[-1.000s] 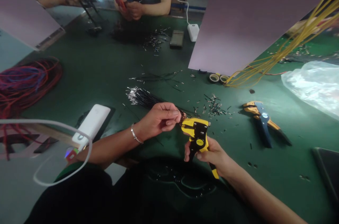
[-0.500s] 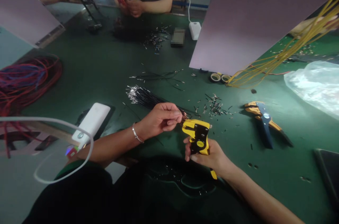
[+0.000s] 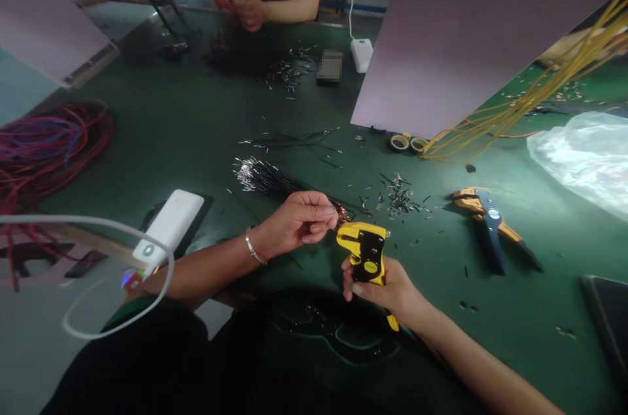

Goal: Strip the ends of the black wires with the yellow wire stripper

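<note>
My right hand (image 3: 390, 287) is wrapped round the handles of a yellow and black wire stripper (image 3: 367, 251), its jaws turned toward my left hand. The fingers of my left hand (image 3: 309, 215) are pinched together just left of the jaws; whatever lies between them is too small or hidden to make out. Behind this hand lies a bundle of black wires (image 3: 275, 180), stripped silvery ends at the left and coppery ends partly showing by my fingertips. Short black offcuts (image 3: 400, 196) are scattered beyond the stripper.
A second wire stripper (image 3: 490, 215), blue and orange, lies at right near a clear plastic bag (image 3: 583, 153). Tape rolls (image 3: 400, 142) and yellow wires (image 3: 520, 117) are by a panel (image 3: 432, 29). Left are a white power bank (image 3: 171, 225) and red wires (image 3: 59, 146). A co-worker sits opposite.
My right hand and the wire stripper have shifted very slightly left. My left hand stays pinched in almost the same place.
</note>
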Motion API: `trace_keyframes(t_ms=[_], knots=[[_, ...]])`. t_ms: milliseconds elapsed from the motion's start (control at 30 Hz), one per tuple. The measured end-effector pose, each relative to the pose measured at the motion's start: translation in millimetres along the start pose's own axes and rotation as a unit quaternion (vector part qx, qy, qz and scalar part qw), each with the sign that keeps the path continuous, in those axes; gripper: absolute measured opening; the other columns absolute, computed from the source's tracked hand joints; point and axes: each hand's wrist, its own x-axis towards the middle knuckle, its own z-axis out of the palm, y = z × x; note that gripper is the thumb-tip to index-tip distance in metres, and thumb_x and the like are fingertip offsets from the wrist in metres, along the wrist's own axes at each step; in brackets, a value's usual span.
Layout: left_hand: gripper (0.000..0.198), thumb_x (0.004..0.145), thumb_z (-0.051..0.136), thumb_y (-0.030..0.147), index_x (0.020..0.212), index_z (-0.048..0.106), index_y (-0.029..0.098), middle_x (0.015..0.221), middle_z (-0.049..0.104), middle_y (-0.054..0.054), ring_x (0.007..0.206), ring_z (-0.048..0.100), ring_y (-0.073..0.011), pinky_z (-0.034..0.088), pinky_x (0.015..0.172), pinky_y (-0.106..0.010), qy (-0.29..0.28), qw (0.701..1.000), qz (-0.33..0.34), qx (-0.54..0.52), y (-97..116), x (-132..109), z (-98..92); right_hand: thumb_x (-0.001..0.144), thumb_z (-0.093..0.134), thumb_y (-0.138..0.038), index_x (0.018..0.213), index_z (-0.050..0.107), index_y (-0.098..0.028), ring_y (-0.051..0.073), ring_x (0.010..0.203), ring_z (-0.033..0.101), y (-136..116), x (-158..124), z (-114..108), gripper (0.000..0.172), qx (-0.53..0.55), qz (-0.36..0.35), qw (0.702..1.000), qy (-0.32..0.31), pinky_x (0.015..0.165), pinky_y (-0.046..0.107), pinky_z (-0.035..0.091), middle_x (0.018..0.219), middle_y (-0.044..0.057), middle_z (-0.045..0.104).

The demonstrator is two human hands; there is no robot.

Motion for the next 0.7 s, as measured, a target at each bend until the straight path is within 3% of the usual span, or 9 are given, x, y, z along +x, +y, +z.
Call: trace_keyframes(t_ms=[700], knots=[[0.018,0.074,0.068,0.016,0.063,0.056,0.010,0.067,0.059,-0.003,0.045,0.037,-0.0020,0.025,0.035,-0.015,0.002,1.000,-0.030,0.000,-5.3,2.8,-2.1,0.077,0.074,-0.035,0.085,0.058,-0.016,0.014,0.055,0.059,1.8,-1.3,4.8,0.026,-0.033,-0.005,0.999,0.029,0.058,0.027,0.043,0.060,0.000,0.063]])
